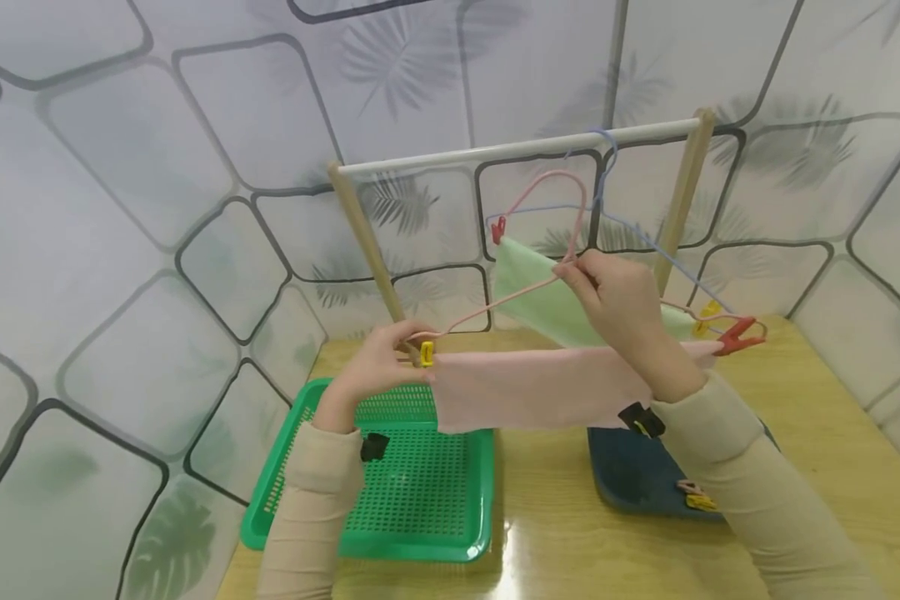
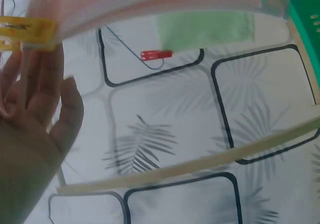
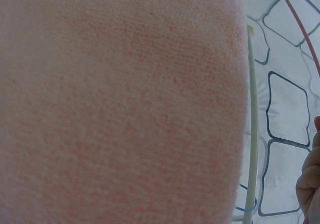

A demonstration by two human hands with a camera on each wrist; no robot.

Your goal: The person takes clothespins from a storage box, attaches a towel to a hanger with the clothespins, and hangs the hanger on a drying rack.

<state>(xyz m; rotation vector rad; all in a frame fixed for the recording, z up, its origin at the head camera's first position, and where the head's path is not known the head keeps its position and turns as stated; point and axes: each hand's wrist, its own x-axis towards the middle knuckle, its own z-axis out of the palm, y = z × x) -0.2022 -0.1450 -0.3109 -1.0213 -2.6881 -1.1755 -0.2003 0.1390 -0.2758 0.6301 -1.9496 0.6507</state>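
Observation:
My right hand (image 1: 618, 300) pinches a pink hanger (image 1: 487, 310) at the base of its hook, above the table. At the hanger's left end, the fingers of my left hand (image 1: 378, 362) curl around it beside a yellow clothespin (image 1: 427, 354). A pink cloth (image 1: 532, 392) hangs from this hanger, clipped by that clothespin and by a red clothespin (image 1: 741, 336) at the right end. Close up, the cloth (image 3: 125, 104) fills most of the right wrist view. Behind it, a light green cloth (image 1: 532, 292) hangs on a blue hanger (image 1: 648, 242).
The blue hanger hooks over a white rod (image 1: 480, 154) between wooden posts (image 1: 367, 242). A green basket (image 1: 483, 500) stands at left on the wooden table (image 1: 540, 508). Under my right forearm, a dark blue tray (image 1: 607, 483) holds clothespins (image 1: 699, 502).

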